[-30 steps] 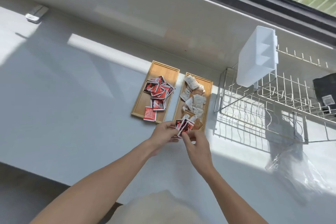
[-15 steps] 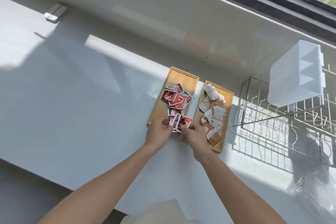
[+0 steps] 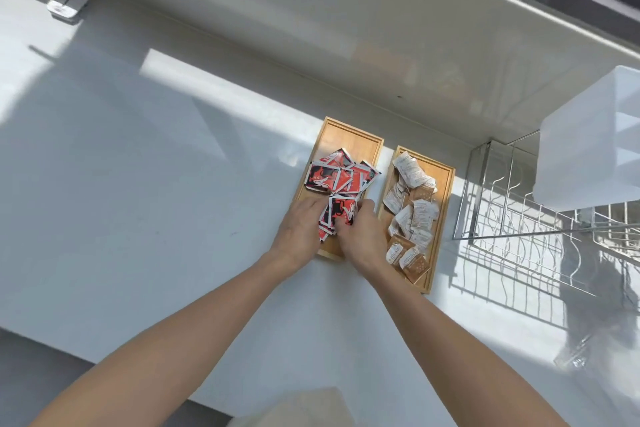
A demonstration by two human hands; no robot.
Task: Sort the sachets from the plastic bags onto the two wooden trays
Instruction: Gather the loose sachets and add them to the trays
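Two wooden trays lie side by side on the white counter. The left tray (image 3: 349,135) carries a heap of red sachets (image 3: 337,175). The right tray (image 3: 446,180) carries several white and brown sachets (image 3: 415,215). My left hand (image 3: 299,234) and my right hand (image 3: 362,236) are over the near end of the left tray, and between them they hold a bunch of red sachets (image 3: 337,215) low over it. The fingertips of both hands are hidden behind the bunch.
A wire dish rack (image 3: 526,229) with a white plastic caddy (image 3: 588,139) stands right of the trays. A crumpled clear plastic bag (image 3: 588,347) lies near the counter's front right. A small metal fitting (image 3: 71,2) sits at the back left by the wall.
Both hands have carried the bunch of red sachets leftward from the near end of the right tray to the near end of the left tray. The camera has moved closer.
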